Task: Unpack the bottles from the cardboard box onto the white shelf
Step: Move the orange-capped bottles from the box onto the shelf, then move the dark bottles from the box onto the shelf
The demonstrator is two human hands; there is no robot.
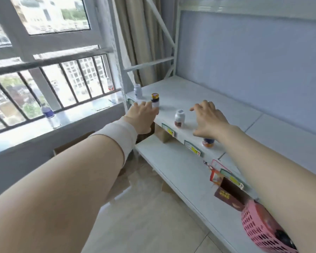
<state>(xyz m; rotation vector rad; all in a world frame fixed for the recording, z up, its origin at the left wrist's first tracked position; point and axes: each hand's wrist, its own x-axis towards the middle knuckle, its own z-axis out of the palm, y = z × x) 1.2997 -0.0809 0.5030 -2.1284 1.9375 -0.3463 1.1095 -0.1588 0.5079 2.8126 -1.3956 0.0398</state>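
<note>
- We see the white shelf [199, 99] ahead of us, with four bottles standing upright along its front edge.
- Farthest left is a white bottle [138, 91] at the shelf's corner, near the upright post.
- Next comes a gold-capped bottle [155, 100] with a dark band and pale lower body.
- Our left hand [142, 117] reaches out beside that gold-capped bottle, its grip spread with fingers extended; the fingertips lie just beside or against the bottle's lower part, and we cannot tell if they touch.
- A white wrap [117, 137] covers our left wrist.
- A white bottle with a brown base [179, 118] stands between our two hands, apart from both.
- Our right hand [208, 119] hovers over the shelf, its grip spread and fingers curved, pinching nothing.
- An orange and blue bottle [208, 142] sits at the shelf's front edge, partly hidden under our right wrist.
- The cardboard box [75, 143] shows only in part beneath our left forearm, low by the window wall; its contents are hidden.
- A lower shelf board [171, 167] carries a pink basket [259, 229] and a dark red packet [232, 196] at the right.
- A clear water bottle [49, 115] stands on the window sill [80, 114].
</note>
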